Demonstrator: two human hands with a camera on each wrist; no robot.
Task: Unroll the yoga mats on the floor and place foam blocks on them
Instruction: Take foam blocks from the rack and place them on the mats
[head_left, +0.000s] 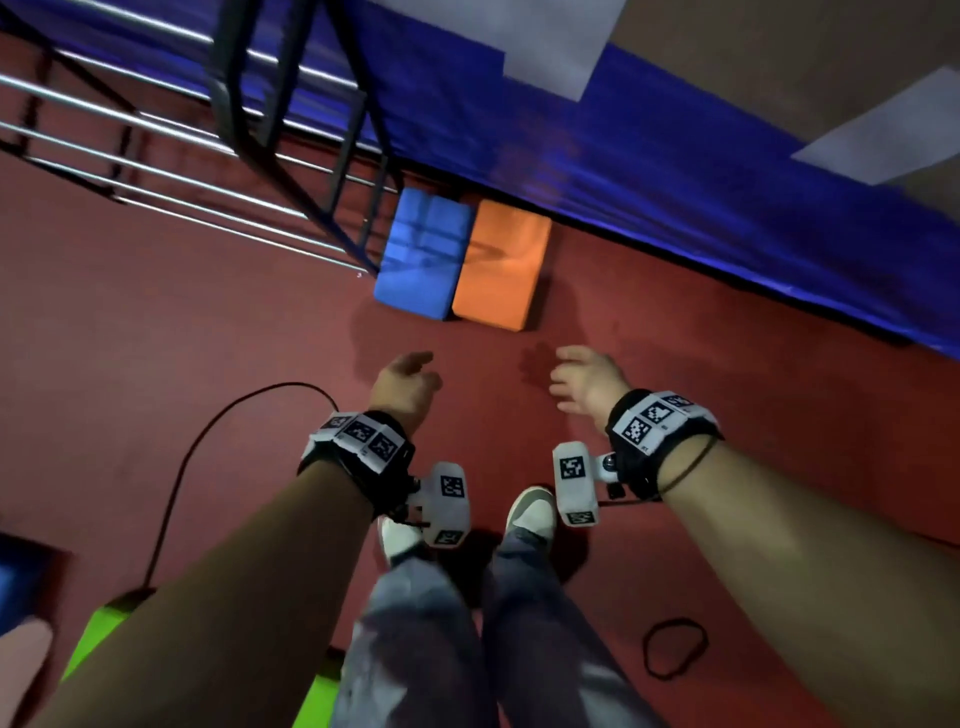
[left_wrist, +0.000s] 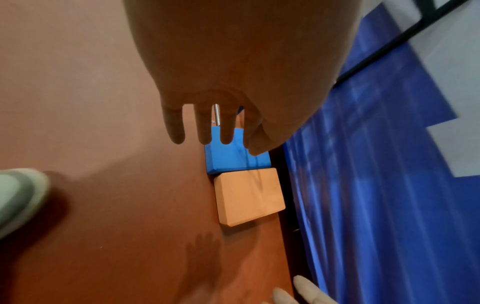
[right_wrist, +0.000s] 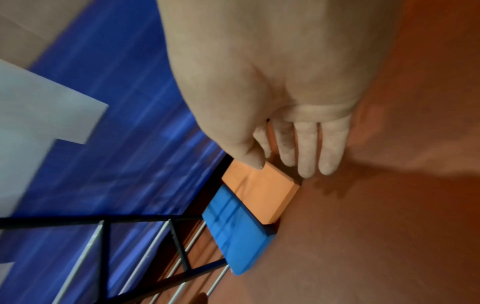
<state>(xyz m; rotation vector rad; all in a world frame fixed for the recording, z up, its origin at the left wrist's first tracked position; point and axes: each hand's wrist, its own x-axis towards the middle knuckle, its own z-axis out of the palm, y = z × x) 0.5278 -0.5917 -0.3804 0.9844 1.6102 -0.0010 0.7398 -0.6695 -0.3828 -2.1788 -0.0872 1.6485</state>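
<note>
From the head view I judge I'm at the block step: my left hand (head_left: 407, 382) and right hand (head_left: 584, 382) reach forward side by side, apart, fingers loose and holding nothing, short of the blue block (head_left: 423, 254) and orange block (head_left: 503, 267), which lie touching on the red floor (head_left: 156, 312) by the rack (head_left: 291, 130). A green mat (head_left: 98, 639) shows at lower left. The left wrist view shows straight, spread fingers (left_wrist: 202, 125) above the blue block. The right wrist view shows straight fingers (right_wrist: 307, 148) over the orange block's near edge. Next I need a lower reach and one grip per block.
</note>
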